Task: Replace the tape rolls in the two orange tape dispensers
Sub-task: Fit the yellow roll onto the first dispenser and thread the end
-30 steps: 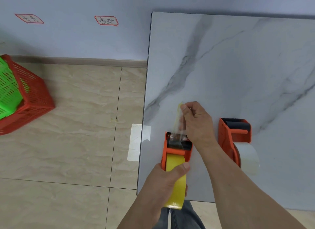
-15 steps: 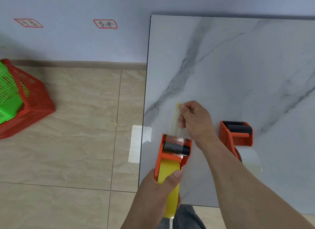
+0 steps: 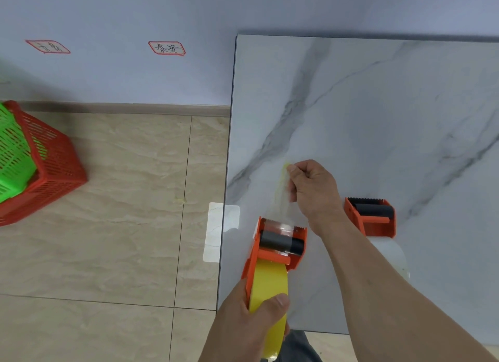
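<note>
My left hand grips an orange tape dispenser by its yellow tape roll, thumb across the roll, just over the table's left front edge. My right hand pinches the free end of the tape strip, which stretches from the dispenser's black roller up and away over the table. A second orange tape dispenser lies on the marble table to the right, with a whitish clear roll partly hidden behind my right forearm.
A red basket with a green basket nested in it sits on the tiled floor at the far left. A white patch lies on the floor at the table's left edge. Two red-bordered labels are stuck on the wall.
The dispenser in my left hand has drawn back toward me and slightly left, lengthening the strip. My right hand still pinches the tape end at about the same spot.
</note>
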